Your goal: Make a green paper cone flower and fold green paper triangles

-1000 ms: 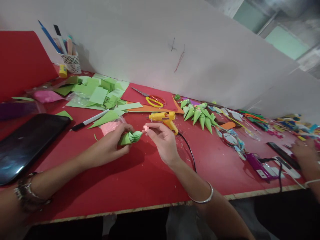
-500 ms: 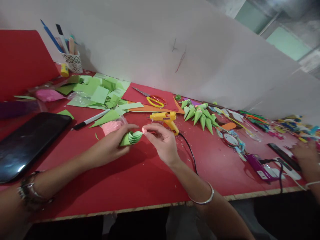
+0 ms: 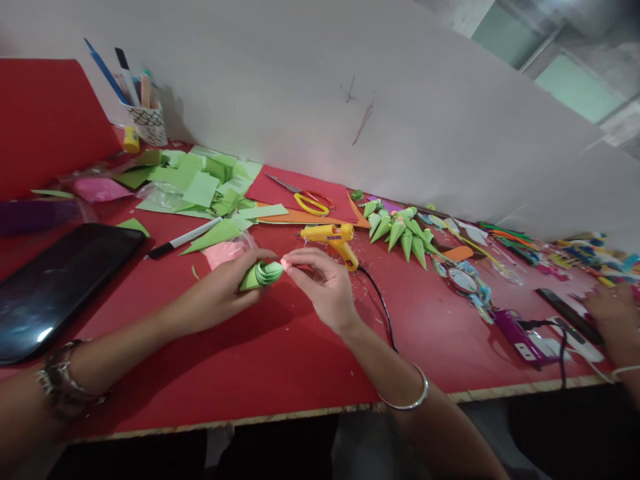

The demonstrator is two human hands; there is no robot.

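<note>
My left hand point(image 3: 225, 287) is closed round a bundle of rolled green paper point(image 3: 261, 276), its layered end facing right. Between the thumb and fingers of my right hand point(image 3: 325, 283) is a small pink piece point(image 3: 285, 264), which meets the right end of the green bundle. Behind my left hand lies a pink packet point(image 3: 227, 252) in clear plastic. A yellow glue gun point(image 3: 330, 235) rests just beyond my right hand, its black cord running toward the front edge. Several green paper cones point(image 3: 400, 233) with pink bits sit in a cluster to the right.
A black tablet point(image 3: 65, 287) and a marker point(image 3: 185, 239) lie at the left. Green paper scraps point(image 3: 200, 190), scissors point(image 3: 313, 203) and a pen cup point(image 3: 149, 125) stand behind. Rightward are a purple power adapter point(image 3: 525, 339) and another person's hand point(image 3: 613, 310).
The layered end of the green bundle looks slightly turned, and the pink piece sits closer against it. My hands have otherwise hardly moved.
</note>
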